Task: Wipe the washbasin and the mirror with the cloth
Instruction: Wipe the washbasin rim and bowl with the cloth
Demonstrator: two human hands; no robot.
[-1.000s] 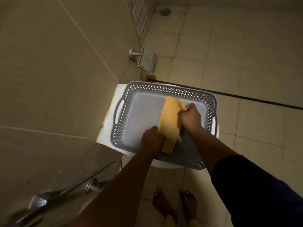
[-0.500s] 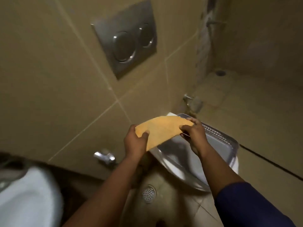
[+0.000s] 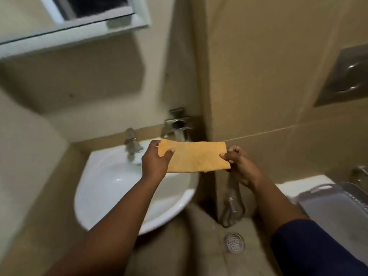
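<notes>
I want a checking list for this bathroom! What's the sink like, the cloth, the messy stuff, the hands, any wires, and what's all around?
Surface: white washbasin in the corner, bowl bare, tap at its back.
Job's things: orange cloth stretched flat in the air, over the basin's right edge, not touching it; mirror up on the wall, partly in view.
Clutter: grey basket on a white ledge at the right.
Grippers: left hand pinches the cloth's left end; right hand pinches its right end.
Cables: nothing seen.
Surroundings: beige tiled walls, steel flush plate, floor drain, a blurred metal fitting above the cloth.
</notes>
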